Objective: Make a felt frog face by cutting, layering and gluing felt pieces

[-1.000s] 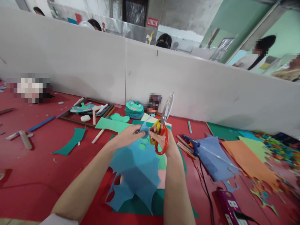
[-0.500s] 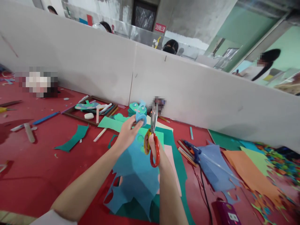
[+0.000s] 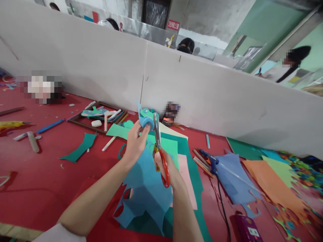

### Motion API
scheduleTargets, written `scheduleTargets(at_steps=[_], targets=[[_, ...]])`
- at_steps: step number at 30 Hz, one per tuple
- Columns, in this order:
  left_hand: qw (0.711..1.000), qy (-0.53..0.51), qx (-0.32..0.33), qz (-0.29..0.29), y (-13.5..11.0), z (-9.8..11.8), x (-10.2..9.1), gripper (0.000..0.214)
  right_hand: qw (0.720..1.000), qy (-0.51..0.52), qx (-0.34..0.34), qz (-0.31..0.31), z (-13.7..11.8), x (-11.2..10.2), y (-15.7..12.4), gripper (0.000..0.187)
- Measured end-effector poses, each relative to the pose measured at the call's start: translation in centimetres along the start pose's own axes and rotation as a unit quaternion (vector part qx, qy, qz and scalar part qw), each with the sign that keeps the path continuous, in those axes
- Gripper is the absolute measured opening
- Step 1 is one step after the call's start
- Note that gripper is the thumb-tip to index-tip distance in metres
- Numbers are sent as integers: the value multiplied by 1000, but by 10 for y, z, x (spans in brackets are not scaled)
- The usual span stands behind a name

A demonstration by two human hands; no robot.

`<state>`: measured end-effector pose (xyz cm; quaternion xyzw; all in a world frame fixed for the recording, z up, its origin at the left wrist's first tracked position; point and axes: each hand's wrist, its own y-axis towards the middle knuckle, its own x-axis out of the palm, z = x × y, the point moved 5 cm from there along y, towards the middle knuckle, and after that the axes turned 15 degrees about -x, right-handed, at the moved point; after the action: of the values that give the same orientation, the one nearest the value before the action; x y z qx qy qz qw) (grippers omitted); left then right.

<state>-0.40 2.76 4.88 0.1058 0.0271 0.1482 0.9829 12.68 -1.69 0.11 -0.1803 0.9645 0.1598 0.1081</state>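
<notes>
Blue, thin, curled cut-out (image 3: 146, 121) was pinched in the left hand (image 3: 134, 143), at twelve o'clock from the flat blue sheet (image 3: 150, 193). The right hand (image 3: 168, 164) clutched red-and-yellow-handled metal scissors (image 3: 158, 143). Their blades (image 3: 157, 131) stood close, so one slip could have nicked the left thumb (image 3: 144, 133).

A long white partition board (image 3: 217, 90) is running along the back of a glossy red tabletop (image 3: 50, 188). Beyond it, transparent panels (image 3: 151, 33) are standing before a grey wall (image 3: 214, 18) with white patches (image 3: 204, 39). A dark doorway (image 3: 144, 14) is showing shiny clear sheeting (image 3: 155, 15), a rectangular red sign (image 3: 173, 25) is hanging beside it, and pale green walls (image 3: 272, 25) are rising on the right.
</notes>
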Motion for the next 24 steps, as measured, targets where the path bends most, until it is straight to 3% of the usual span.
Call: scheduleTargets(at_steps=[6, 17, 24], targets=[[1000, 2, -2, -7, 0, -1, 1, 17, 998, -44, 12, 39, 6, -2, 1, 46], [999, 36, 7, 17, 0, -1, -3, 17, 999, -41, 12, 18, 11, 6, 3, 36], [998, 64, 19, -15, -3, -8, 3, 21, 998, -48, 18, 22, 7, 2, 2, 39]])
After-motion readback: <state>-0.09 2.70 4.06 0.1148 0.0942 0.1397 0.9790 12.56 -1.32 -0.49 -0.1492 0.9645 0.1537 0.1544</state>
